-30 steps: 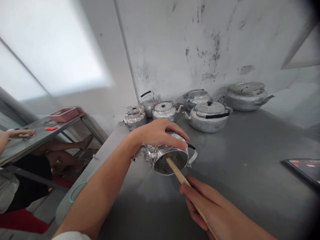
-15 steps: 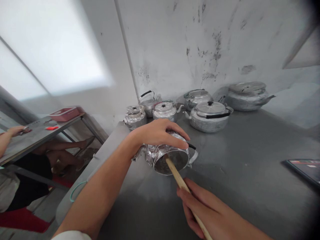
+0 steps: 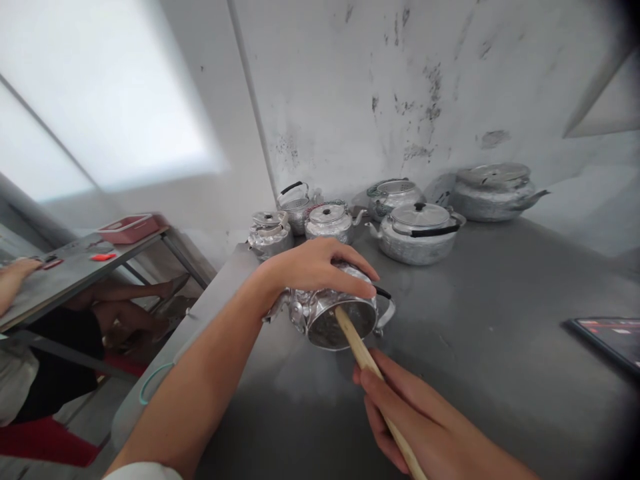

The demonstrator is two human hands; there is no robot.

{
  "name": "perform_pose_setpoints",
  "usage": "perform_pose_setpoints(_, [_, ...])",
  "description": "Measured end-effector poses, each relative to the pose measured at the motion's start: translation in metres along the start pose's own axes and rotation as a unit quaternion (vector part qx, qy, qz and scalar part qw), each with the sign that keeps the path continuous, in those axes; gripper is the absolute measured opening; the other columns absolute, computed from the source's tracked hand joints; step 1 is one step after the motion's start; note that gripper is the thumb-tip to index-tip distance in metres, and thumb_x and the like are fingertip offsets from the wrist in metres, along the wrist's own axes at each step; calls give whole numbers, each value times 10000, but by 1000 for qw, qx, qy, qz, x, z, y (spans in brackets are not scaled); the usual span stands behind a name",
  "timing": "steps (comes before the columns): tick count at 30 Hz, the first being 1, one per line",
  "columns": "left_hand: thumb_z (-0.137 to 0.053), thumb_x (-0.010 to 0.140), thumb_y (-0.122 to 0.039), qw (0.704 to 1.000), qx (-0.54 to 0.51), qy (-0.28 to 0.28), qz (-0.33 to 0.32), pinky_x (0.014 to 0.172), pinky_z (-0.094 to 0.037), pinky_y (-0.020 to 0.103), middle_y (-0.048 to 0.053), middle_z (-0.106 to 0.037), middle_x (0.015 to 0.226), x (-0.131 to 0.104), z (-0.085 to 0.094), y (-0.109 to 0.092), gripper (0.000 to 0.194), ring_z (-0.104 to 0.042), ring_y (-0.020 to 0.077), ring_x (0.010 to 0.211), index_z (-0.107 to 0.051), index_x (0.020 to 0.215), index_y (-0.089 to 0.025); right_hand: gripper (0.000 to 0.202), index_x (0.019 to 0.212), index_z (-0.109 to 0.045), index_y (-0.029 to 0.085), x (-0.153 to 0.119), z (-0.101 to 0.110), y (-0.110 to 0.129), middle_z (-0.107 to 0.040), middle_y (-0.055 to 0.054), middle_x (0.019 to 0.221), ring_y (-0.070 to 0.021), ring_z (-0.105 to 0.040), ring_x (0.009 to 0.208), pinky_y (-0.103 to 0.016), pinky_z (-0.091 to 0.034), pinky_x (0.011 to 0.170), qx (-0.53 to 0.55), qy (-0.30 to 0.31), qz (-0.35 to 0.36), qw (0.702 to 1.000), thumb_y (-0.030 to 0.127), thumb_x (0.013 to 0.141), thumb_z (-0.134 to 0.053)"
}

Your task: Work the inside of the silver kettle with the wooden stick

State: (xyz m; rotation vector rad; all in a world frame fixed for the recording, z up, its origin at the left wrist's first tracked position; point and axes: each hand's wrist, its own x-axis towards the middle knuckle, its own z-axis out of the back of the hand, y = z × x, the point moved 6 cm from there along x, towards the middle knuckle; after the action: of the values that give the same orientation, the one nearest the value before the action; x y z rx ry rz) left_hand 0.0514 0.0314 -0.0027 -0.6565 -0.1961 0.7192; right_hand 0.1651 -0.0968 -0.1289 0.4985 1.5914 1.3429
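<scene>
Left hand [image 3: 330, 267] arches over the upper side of a dented, shiny silver metal kettle [image 3: 316, 305], thumb and fingers spread partway and curved round the body; some fingertips are hidden. The kettle lies tipped on its side on a dark grey tabletop [image 3: 480, 300], mouth facing near, spout left, black-gripped handle right. Right hand [image 3: 400, 407] is closed round a pale wooden stick [image 3: 357, 348], whose far end reaches into the kettle's mouth; the contact inside is hidden.

Far side: other silver kettles, including a wide lidded one with a black knob [image 3: 421, 247], to the right of the held kettle and apart from it.

Risks (judged): the rounded body could roll or slide if the left hand's hold slackens while the stick pushes sideways. Prying hard against the rim could bend it or make the stick slip. A sudden skid to the far side could knock the standing kettles.
</scene>
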Motion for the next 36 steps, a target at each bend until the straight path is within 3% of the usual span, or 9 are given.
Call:
perform_pose_setpoints(3, [-727, 838, -503, 1000, 2, -1, -1, 957, -497, 311, 48, -756, 1116, 0, 0, 0, 404, -669, 259, 1072, -792, 1138, -241, 484, 723, -484, 227, 0, 2, -2, -508, 28, 653, -134, -459, 633, -238, -402, 626, -43, 1, 17, 999, 554, 1056, -357])
perform_pose_setpoints(8, [-723, 844, -475, 1000, 5, 0, -1, 912, -510, 293, 49, -764, 1056, 0, 0, 0, 369, -688, 244, 1016, -795, 1119, -239, 415, 830, -498, 238, 1, -2, 2, -483, 47, 647, -142, -441, 616, -252, -389, 598, -29, 28, 17, 999, 546, 1058, -338])
perform_pose_setpoints(13, [-726, 842, -491, 1000, 3, -3, -3, 929, -505, 299, 53, -760, 1071, 0, 0, 0, 380, -682, 247, 1028, -796, 1118, -239, 462, 725, -465, 240, 0, 2, -1, -480, 31, 630, -148, -447, 612, -258, -379, 591, -51, -6, -2, 999, 545, 1049, -341])
perform_pose_setpoints(23, [-723, 839, -518, 1000, 0, -3, 1, 922, -505, 298, 48, -756, 1067, 0, 0, 1, 392, -683, 244, 1025, -794, 1116, -251, 408, 821, -476, 237, 0, 3, 7, -470, 52, 625, -139, -434, 610, -268, -375, 608, -19, 5, 19, 1000, 534, 1059, -329])
perform_pose_setpoints(27, [-720, 843, -516, 1000, -1, 2, -1, 933, -503, 304, 52, -755, 1084, 0, 0, 1, 394, -678, 250, 1041, -793, 1122, -247, 337, 879, -494, 236, -1, -1, 5, -428, 58, 615, -139, -377, 588, -269, -329, 558, -19, 3, -5, 1000, 470, 1062, -334])
perform_pose_setpoints(32, [-723, 842, -511, 1000, -2, 0, -2, 944, -503, 306, 54, -754, 1102, 0, 0, 0, 396, -676, 254, 1052, -793, 1122, -240, 427, 823, -478, 243, 2, 0, 0, -420, 54, 635, -144, -389, 609, -275, -351, 587, -7, -14, 30, 999, 582, 1040, -337])
perform_pose_setpoints(36, [-721, 846, -500, 1000, -3, 0, 2, 938, -504, 303, 55, -755, 1086, 0, 0, 0, 390, -679, 250, 1036, -793, 1120, -232, 453, 804, -491, 237, 5, 2, -10, -450, 50, 641, -139, -412, 613, -269, -362, 598, -4, -6, 7, 1000, 607, 1033, -361])
